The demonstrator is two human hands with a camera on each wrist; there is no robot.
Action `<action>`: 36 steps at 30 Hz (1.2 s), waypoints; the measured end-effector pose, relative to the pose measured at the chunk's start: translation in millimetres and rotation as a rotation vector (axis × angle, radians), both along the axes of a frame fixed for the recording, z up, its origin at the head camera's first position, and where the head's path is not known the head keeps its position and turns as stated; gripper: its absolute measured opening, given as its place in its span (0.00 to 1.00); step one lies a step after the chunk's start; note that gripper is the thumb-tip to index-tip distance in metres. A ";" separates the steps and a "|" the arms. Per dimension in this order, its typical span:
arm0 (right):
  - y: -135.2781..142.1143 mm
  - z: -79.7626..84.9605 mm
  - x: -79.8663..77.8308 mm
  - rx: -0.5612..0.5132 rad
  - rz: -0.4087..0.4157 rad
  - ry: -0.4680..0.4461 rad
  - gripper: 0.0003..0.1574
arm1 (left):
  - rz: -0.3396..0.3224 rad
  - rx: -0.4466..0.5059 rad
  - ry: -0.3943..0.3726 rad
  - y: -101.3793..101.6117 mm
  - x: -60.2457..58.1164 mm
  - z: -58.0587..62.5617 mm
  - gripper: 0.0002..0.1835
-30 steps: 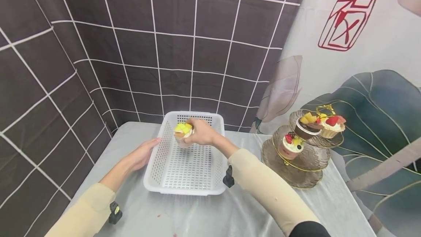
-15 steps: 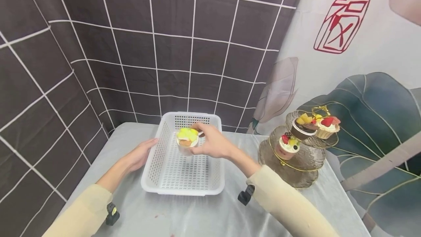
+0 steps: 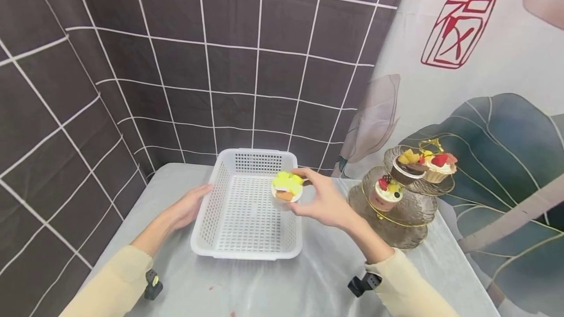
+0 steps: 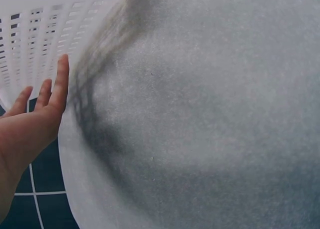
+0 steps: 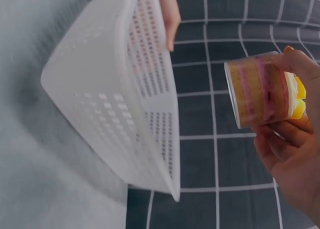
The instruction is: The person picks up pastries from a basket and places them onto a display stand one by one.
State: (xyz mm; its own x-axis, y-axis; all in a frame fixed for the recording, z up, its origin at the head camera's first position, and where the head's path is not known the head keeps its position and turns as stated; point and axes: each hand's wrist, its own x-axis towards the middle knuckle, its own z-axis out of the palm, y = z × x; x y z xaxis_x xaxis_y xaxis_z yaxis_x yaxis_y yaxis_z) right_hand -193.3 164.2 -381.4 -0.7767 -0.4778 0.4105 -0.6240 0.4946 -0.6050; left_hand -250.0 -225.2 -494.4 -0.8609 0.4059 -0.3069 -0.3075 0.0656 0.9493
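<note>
My right hand (image 3: 323, 199) grips a clear dessert cup (image 3: 286, 190) topped with yellow fruit and cream, over the basket's right rim in the head view. In the right wrist view the cake cup (image 5: 260, 91) shows layers of sponge and pink cream, with thumb and fingers around its side. The white plastic basket (image 3: 246, 256) stands on the table, its perforated floor bare. My left hand (image 3: 188, 207) rests at its left rim, fingers straight. In the left wrist view the left hand (image 4: 37, 121) has its fingers extended against the basket wall (image 4: 45, 34).
At the right stands a tiered glass stand (image 3: 410, 236) with gold rims. A chocolate dessert cup (image 3: 407, 168) and a strawberry cupcake (image 3: 439, 166) sit on its top tier, a berry dessert cup (image 3: 386, 193) lower down. A grid-patterned curtain (image 3: 229, 72) hangs behind the grey-covered table (image 3: 264, 287).
My right hand has carried the dessert cup from inside the basket up and rightward to its right rim. The left hand stays at the left rim.
</note>
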 end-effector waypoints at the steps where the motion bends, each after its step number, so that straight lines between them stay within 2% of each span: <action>1: 6.4 1.0 2.4 -0.005 -0.019 0.018 0.43 | 0.005 0.007 -0.003 0.0 0.1 -0.2 0.39; 8: 47.8 5.3 20.1 -0.056 -0.159 0.088 0.45 | 0.017 -0.008 -0.014 -1.1 0.3 -0.7 0.39; 13: 74.7 6.1 34.1 -0.084 -0.286 0.062 0.45 | 0.014 -0.018 -0.008 0.4 -0.8 -0.9 0.40; 16: 88.0 4.2 40.9 -0.109 -0.330 0.035 0.44 | 0.023 -0.022 -0.015 0.8 -1.9 -2.5 0.40; 21: 110.1 -0.2 50.2 -0.128 -0.368 0.010 0.44 | 0.030 -0.021 -0.013 -0.8 -2.4 -3.3 0.40; 29: 147.6 -9.5 66.3 -0.097 -0.427 0.092 0.45 | 0.021 -0.012 -0.012 0.6 -1.2 -5.2 0.39; 36: 177.7 -11.7 80.7 -0.058 -0.475 0.104 0.45 | 0.028 -0.022 -0.012 0.1 -1.1 -4.6 0.39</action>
State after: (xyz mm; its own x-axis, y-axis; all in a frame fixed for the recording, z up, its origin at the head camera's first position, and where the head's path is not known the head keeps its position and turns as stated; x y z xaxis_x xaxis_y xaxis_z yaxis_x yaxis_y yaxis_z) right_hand -112.7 342.0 -393.0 -0.8569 -0.0548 0.5126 -0.3959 0.7068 -0.5863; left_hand -251.1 -225.1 -499.0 -0.8680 0.3752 -0.3253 -0.3204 0.0773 0.9441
